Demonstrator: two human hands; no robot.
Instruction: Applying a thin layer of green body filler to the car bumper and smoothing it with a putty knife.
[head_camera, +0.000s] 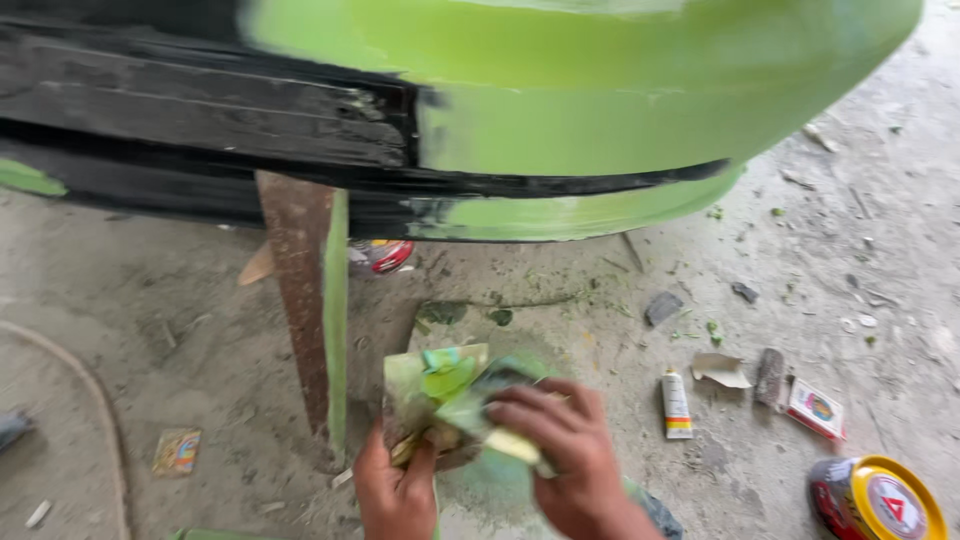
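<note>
A green-smeared board (432, 395) is gripped from below by the left hand (397, 490), fingers closed on its near edge, low in the middle of the scene. A yellowish scraper (512, 443) is pinched in the closed right hand (568, 450) and pressed onto the board. Just beyond, a rusty stand leg (300, 300) is set under the lower edge of a green and black panel (560, 110), which fills the far side. Open concrete floor (150, 340) is left to the left and right. On the right, a small white tube (677, 404), a red and white carton (816, 409) and a yellow-lidded tin (880, 502) are seen; a small square packet (177, 451) lies to the left.
</note>
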